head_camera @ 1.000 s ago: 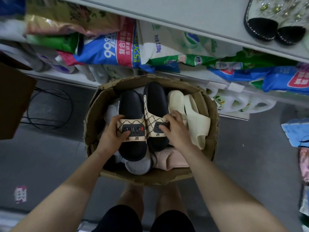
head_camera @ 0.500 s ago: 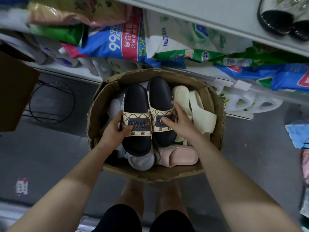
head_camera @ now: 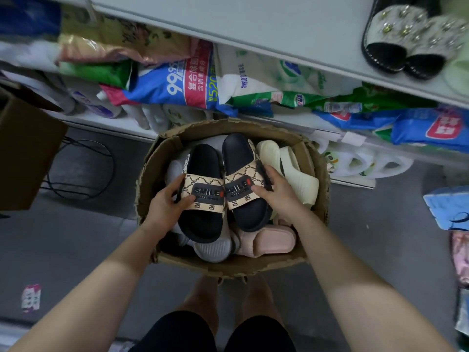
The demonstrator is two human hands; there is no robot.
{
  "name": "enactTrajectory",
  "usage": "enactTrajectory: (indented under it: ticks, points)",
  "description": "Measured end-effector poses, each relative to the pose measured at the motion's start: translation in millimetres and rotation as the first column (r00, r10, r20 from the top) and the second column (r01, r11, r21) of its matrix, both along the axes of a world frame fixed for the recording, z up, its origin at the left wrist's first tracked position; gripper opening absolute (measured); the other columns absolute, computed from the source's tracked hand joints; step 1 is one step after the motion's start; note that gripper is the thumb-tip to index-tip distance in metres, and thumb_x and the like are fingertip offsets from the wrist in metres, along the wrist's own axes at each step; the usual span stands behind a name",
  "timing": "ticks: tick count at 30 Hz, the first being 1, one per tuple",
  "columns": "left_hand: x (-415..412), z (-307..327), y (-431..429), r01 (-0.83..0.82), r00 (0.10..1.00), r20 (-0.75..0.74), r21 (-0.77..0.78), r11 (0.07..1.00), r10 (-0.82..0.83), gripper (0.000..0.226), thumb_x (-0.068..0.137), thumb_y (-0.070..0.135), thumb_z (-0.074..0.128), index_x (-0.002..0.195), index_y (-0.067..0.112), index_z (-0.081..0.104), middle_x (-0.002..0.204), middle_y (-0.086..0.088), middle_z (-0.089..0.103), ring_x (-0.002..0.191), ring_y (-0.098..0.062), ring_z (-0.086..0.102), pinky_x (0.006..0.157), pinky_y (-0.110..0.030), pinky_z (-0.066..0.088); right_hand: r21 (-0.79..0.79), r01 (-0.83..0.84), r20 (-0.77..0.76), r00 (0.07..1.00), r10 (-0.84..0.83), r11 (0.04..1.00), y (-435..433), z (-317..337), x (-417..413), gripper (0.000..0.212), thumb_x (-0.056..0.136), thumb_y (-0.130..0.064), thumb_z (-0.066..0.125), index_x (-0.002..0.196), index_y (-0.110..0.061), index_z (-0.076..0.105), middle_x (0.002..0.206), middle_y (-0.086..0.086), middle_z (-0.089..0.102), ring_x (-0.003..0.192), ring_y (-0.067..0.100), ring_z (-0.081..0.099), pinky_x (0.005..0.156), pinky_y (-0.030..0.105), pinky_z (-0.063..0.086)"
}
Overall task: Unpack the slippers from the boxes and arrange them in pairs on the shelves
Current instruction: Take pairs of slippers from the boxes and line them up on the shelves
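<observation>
An open cardboard box (head_camera: 152, 174) stands on the floor before my feet, full of slippers. Two black slippers with beige patterned straps marked SMILE lie side by side over the pile. My left hand (head_camera: 165, 205) grips the strap of the left black slipper (head_camera: 203, 163). My right hand (head_camera: 278, 191) grips the strap of the right black slipper (head_camera: 237, 151). Cream slippers (head_camera: 291, 166) lie at the box's right side, a pink slipper (head_camera: 271, 243) and a grey slipper (head_camera: 213, 248) at its near side.
A grey shelf (head_camera: 279, 24) above carries a jewelled black pair of slippers (head_camera: 403, 44) at the right. The lower shelf is crammed with detergent bags (head_camera: 182, 80) and white bottles (head_camera: 368, 163). A brown box (head_camera: 25, 148) is at the left, black cables (head_camera: 81, 168) on the floor.
Both hands have brought the two black slippers together, strap beside strap, and lifted them slightly above the pile. The view has shifted a little.
</observation>
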State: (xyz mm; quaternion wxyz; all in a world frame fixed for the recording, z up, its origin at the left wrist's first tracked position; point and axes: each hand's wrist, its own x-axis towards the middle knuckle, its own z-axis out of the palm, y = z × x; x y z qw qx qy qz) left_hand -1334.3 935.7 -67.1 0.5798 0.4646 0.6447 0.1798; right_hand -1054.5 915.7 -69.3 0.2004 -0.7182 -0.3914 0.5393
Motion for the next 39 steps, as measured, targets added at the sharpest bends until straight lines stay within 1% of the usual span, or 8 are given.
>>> enactTrajectory:
  ticks: [4, 10, 20, 23, 27, 32, 34, 39]
  points:
    - [3.3, 30.8, -0.4, -0.019, 0.995, 0.096, 0.086, 0.996, 0.010, 0.054, 0.088, 0.011, 0.067, 0.132, 0.036, 0.048, 0.115, 0.013, 0.064, 0.109, -0.008, 0.060, 0.100, -0.036, 0.048, 0.082, -0.016, -0.027, 0.999, 0.018, 0.997, -9.0, 35.6, 16.8, 0.082, 0.074, -0.052, 0.072, 0.146, -0.040, 0.035, 0.142, -0.013, 0.052, 0.128, 0.010, 0.051, 0.108, 0.045, 0.043]
    - [18.3, 78.7, 31.3, -0.072, 0.966, 0.259, 0.243, 0.967, 0.007, 0.059, 0.086, -0.005, 0.062, 0.139, 0.016, 0.048, 0.115, 0.000, 0.068, 0.095, -0.001, 0.064, 0.084, -0.016, 0.051, 0.252, 0.095, -0.075, 0.994, -0.079, 0.963, -5.3, 114.2, 47.7, 0.071, 0.087, -0.017, 0.073, 0.148, -0.025, 0.039, 0.142, -0.005, 0.053, 0.128, 0.009, 0.052, 0.109, 0.042, 0.043]
    - [97.7, 141.0, 156.7, -0.022, 0.959, 0.264, 0.437, 0.899, -0.105, 0.056, 0.089, -0.002, 0.060, 0.131, 0.033, 0.047, 0.097, 0.022, 0.070, 0.092, 0.008, 0.063, 0.082, -0.016, 0.051, 0.449, 0.362, -0.170, 0.932, -0.320, 0.817, 85.7, 168.4, 114.7, 0.061, 0.089, -0.017, 0.071, 0.142, -0.031, 0.045, 0.129, 0.000, 0.062, 0.119, 0.011, 0.059, 0.096, 0.028, 0.050]
    - [125.2, 149.1, 198.7, -0.045, 0.964, 0.256, 0.431, 0.901, -0.074, 0.054, 0.090, -0.002, 0.060, 0.135, 0.027, 0.048, 0.095, 0.012, 0.067, 0.081, 0.004, 0.064, 0.086, -0.025, 0.053, 0.427, 0.430, -0.228, 0.903, -0.365, 0.795, 123.6, 163.3, 127.8, 0.054, 0.091, -0.012, 0.067, 0.140, -0.024, 0.047, 0.130, 0.005, 0.061, 0.115, 0.017, 0.062, 0.095, 0.034, 0.053]
    - [148.4, 146.4, 242.2, -0.041, 0.968, 0.246, 0.376, 0.926, -0.057, 0.053, 0.090, 0.000, 0.060, 0.136, 0.026, 0.049, 0.095, 0.000, 0.065, 0.094, -0.021, 0.061, 0.095, -0.044, 0.051, 0.384, 0.429, -0.237, 0.902, -0.362, 0.818, 163.0, 149.8, 139.2, 0.044, 0.092, -0.007, 0.064, 0.132, -0.021, 0.052, 0.129, 0.006, 0.062, 0.112, 0.020, 0.063, 0.093, 0.035, 0.055]
    - [164.3, 136.8, 271.3, 0.051, 0.987, 0.118, 0.413, 0.909, -0.110, 0.056, 0.083, 0.014, 0.067, 0.134, 0.033, 0.052, 0.107, -0.008, 0.066, 0.104, -0.027, 0.063, 0.095, -0.049, 0.050, 0.339, 0.404, -0.200, 0.913, -0.355, 0.850, 194.5, 135.3, 150.2, 0.054, 0.092, -0.012, 0.066, 0.142, -0.016, 0.046, 0.134, 0.004, 0.060, 0.113, 0.018, 0.063, 0.095, 0.035, 0.054]
    - [170.0, 134.3, 279.4, 0.078, 0.995, 0.022, 0.435, 0.897, -0.097, 0.058, 0.076, 0.030, 0.065, 0.133, 0.037, 0.052, 0.111, -0.007, 0.068, 0.109, -0.025, 0.062, 0.098, -0.045, 0.049, 0.344, 0.359, -0.128, 0.933, -0.335, 0.868, 202.6, 137.0, 149.6, 0.049, 0.092, -0.021, 0.065, 0.138, -0.018, 0.049, 0.132, 0.003, 0.061, 0.112, 0.018, 0.063, 0.097, 0.039, 0.053]
    - [187.1, 138.5, 280.3, 0.356, 0.914, -0.380, 0.579, 0.733, -0.144, 0.057, 0.087, 0.028, 0.063, 0.141, 0.028, 0.045, 0.131, -0.006, 0.059, 0.116, -0.030, 0.055, 0.097, -0.037, 0.043, 0.405, -0.060, 0.442, 0.887, -0.137, 0.912, 206.8, 150.0, 144.5, 0.056, 0.097, -0.030, 0.057, 0.148, -0.018, 0.035, 0.138, 0.010, 0.049, 0.125, 0.024, 0.048, 0.096, 0.030, 0.038]
